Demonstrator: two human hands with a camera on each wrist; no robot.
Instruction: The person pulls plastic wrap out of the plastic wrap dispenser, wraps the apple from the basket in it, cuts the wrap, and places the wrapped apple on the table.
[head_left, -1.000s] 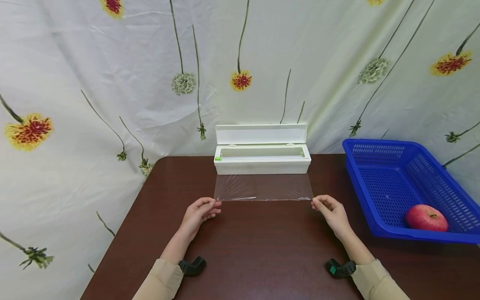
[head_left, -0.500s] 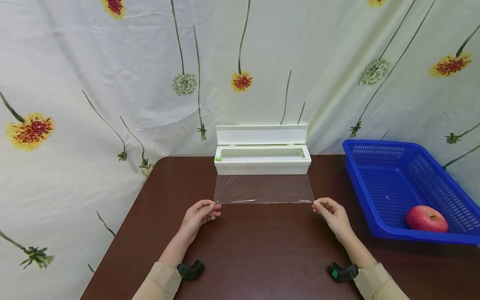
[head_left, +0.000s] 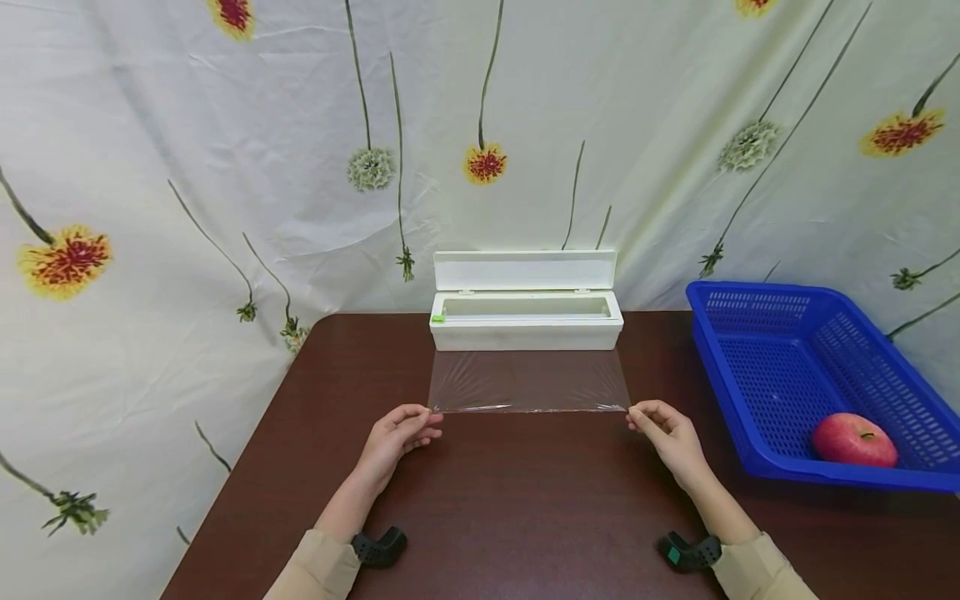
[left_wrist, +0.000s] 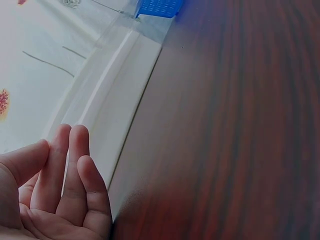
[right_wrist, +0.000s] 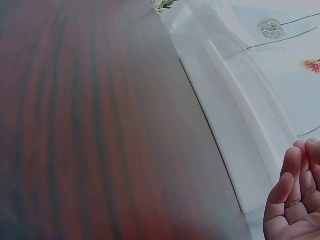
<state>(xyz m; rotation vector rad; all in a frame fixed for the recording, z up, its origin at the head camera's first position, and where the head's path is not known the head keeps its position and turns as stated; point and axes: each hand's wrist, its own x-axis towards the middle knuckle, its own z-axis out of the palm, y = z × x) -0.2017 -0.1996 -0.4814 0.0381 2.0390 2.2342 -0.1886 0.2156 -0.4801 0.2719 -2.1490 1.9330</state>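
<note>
A clear sheet of plastic wrap (head_left: 528, 385) stretches out from the front of a white wrap dispenser box (head_left: 525, 337), whose lid (head_left: 525, 271) stands up at the back. My left hand (head_left: 395, 437) pinches the sheet's near left corner between thumb and forefinger, the other fingers loosely bent. At the near right corner my right hand (head_left: 670, 437) pinches the sheet the same way. Between the hands the near edge runs nearly straight. In the left wrist view the thumb meets the forefinger, with the white box (left_wrist: 120, 95) behind; the right wrist view shows the right fingers partly cut off.
On the right of the dark brown table (head_left: 525, 508) stands a blue plastic basket (head_left: 716, 383) holding a red apple (head_left: 854, 440). A white flowered cloth (head_left: 300, 150) hangs behind the table. A small green tab (head_left: 438, 318) sits at the box's left front corner.
Both hands have moved slightly toward the person, drawing the plastic wrap a little farther out of the box. The box and basket keep their places; the whole view has shifted slightly.
</note>
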